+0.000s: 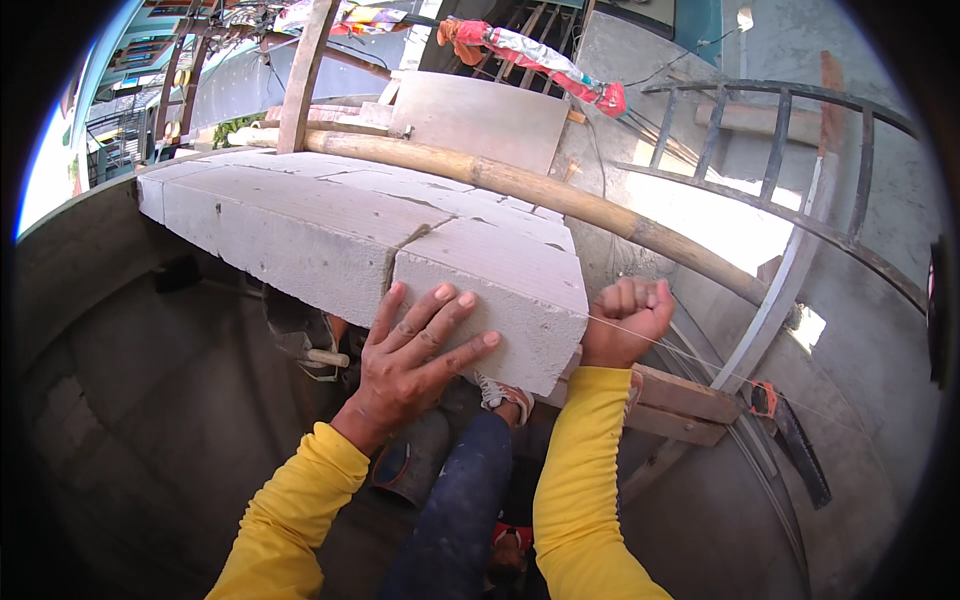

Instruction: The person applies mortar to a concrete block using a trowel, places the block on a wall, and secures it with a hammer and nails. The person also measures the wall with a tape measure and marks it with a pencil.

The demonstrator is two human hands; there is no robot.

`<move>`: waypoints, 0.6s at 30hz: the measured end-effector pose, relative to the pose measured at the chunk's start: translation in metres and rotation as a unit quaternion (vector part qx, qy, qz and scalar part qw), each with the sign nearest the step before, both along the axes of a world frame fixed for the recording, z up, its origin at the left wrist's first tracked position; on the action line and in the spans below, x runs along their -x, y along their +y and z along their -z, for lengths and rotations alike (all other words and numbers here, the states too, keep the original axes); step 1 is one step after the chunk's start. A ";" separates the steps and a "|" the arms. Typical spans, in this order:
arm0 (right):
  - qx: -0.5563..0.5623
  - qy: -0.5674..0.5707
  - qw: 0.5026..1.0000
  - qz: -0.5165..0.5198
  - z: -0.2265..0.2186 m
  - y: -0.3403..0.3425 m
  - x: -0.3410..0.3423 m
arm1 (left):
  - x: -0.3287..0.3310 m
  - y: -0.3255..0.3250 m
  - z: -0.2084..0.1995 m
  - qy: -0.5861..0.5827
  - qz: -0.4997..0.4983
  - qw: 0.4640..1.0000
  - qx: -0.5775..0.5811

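Note:
A pale grey lightweight concrete block (530, 325) forms the near right end of a wall of similar blocks. A mortar joint (408, 238) separates it from the long block (300, 245) on its left. My left hand (415, 350) lies against the block's near face, fingers spread, fingertips close to the joint. Close against the block's right end, my right hand (628, 322) is closed in a fist, with no tool showing. A thin taut string (690, 355) runs from near the block's right corner past my right wrist toward the lower right.
A bamboo pole (500, 180) crosses behind the blocks. At the right are a dark metal ladder-like frame (770, 150), a slanting timber (775, 315), and a handsaw (795, 450) with an orange handle. My shoe (508, 400) shows below the block, near a dark cylindrical container (415, 460).

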State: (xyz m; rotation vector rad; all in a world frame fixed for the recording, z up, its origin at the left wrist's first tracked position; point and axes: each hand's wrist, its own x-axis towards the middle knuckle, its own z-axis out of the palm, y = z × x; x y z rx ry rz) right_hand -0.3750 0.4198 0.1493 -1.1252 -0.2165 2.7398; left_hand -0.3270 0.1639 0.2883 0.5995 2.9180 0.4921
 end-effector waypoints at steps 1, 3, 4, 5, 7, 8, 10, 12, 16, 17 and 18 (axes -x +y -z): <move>0.010 0.037 0.999 0.023 0.005 0.022 -0.005 | 0.000 -0.002 0.000 0.002 -0.002 1.000 0.003; 0.020 0.049 0.998 0.034 0.010 0.024 -0.011 | 0.000 -0.002 0.000 0.003 0.004 1.000 -0.004; 0.019 0.028 0.999 0.019 0.011 0.011 -0.009 | 0.002 -0.001 0.001 0.006 0.008 1.000 -0.008; 0.019 0.007 1.000 0.003 0.012 -0.004 -0.006 | 0.004 -0.001 0.001 0.003 0.011 1.000 -0.010; -0.028 -0.038 0.999 -0.008 -0.006 -0.022 0.007 | 0.005 -0.001 -0.001 -0.006 0.009 1.000 -0.015; -0.016 -0.038 0.999 -0.020 -0.004 -0.022 0.006 | 0.003 -0.001 0.000 -0.006 0.009 1.000 -0.014; -0.014 -0.041 0.998 -0.036 -0.005 -0.023 0.009 | 0.003 -0.002 -0.002 -0.002 0.008 1.000 -0.011; -0.034 -0.052 0.997 -0.043 -0.008 -0.025 0.011 | 0.006 0.001 -0.005 -0.006 0.004 1.000 -0.020; -0.080 -0.021 0.993 -0.084 -0.008 -0.021 0.007 | 0.009 0.003 -0.013 -0.013 0.002 1.000 -0.022; -0.104 -0.034 0.990 -0.093 -0.013 -0.021 0.003 | 0.009 0.003 -0.014 -0.014 0.001 1.000 -0.026; -0.130 -0.046 0.985 -0.103 -0.020 -0.021 -0.002 | 0.008 0.004 -0.015 -0.016 -0.002 0.999 -0.031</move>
